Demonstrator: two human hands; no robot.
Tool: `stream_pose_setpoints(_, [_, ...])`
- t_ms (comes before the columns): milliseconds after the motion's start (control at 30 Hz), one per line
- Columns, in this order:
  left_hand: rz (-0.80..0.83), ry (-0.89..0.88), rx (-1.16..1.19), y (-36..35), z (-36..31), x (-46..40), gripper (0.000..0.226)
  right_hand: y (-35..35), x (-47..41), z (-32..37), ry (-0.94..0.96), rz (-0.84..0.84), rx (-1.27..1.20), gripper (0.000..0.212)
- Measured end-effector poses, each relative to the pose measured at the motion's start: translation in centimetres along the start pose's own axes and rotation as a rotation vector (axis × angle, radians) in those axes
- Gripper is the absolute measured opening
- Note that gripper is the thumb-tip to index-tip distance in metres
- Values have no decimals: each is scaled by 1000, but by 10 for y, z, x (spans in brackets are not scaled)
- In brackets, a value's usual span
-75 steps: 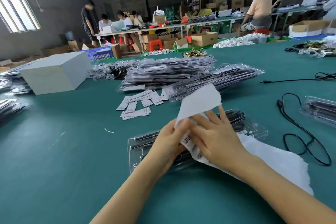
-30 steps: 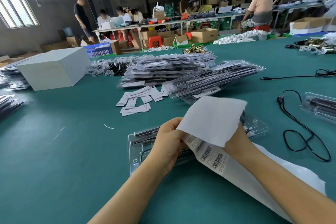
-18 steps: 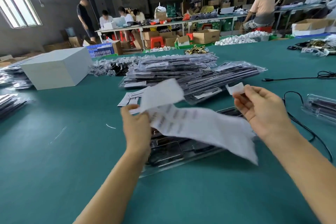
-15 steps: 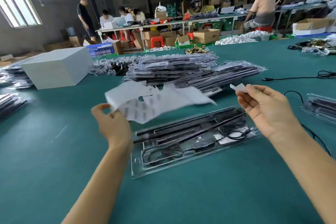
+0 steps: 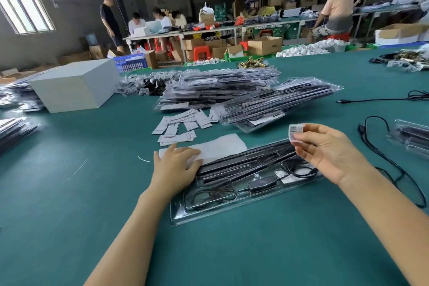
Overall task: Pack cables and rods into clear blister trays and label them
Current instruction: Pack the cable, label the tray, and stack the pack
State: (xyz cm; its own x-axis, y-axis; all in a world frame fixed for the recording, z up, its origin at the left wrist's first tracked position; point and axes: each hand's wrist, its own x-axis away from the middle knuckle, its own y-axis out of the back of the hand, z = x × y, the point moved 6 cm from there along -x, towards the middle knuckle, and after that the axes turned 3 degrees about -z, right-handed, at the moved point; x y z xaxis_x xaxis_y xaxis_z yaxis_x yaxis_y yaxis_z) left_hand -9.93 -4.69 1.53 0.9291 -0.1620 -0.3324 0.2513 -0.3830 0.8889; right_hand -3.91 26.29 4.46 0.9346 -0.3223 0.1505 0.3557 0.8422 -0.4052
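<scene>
**Q:** What are your hands doing at the green packing table (image 5: 69, 216)?

**A:** My right hand (image 5: 329, 153) pinches a small barcode label (image 5: 295, 132) between thumb and fingertips, holding it in the air just above the far end of the clear blister tray (image 5: 209, 213). My left hand (image 5: 174, 167) lies flat, fingers straight, on the white backing sheet (image 5: 220, 146), its fingertips reaching the tray's near-left edge.

**Q:** And where is the tray itself?

**A:** Dead centre before me, running from about 7 o'clock up toward 2 o'clock. Black rods (image 5: 243, 160) fill its upper channels; a coiled black cable (image 5: 299, 167) with a small black box (image 5: 262, 183) sits in the lower pockets.

**Q:** What lies around it?

**A:** Stacked filled trays (image 5: 232, 90) at 12 o'clock, loose paper slips (image 5: 181, 125) at 11, a grey box (image 5: 74, 86) at 10, and a loose black cable (image 5: 380, 146) at 3 o'clock.
</scene>
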Motion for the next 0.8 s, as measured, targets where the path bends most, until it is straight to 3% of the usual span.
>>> stream_pose_setpoints(133, [134,23,-22,-9,7,-3,52,-16,8,-4,88,93,242,17])
stream_pose_setpoints(267, [97,4,-143,-5,9,-3,47,-52,25,-19,194,281,558,28])
stream_pose_setpoints(400, [34,68,-73,0,13,-4,38,-102,45,-44,229,531,847,1])
stream_pose_setpoints(500, [24,125,-17,0,18,-4,36,-138,56,-63,230,680,966,6])
stream_pose_setpoints(800, [-41,147,97,-6,19,-4,34,-151,56,-93,390,377,987,4])
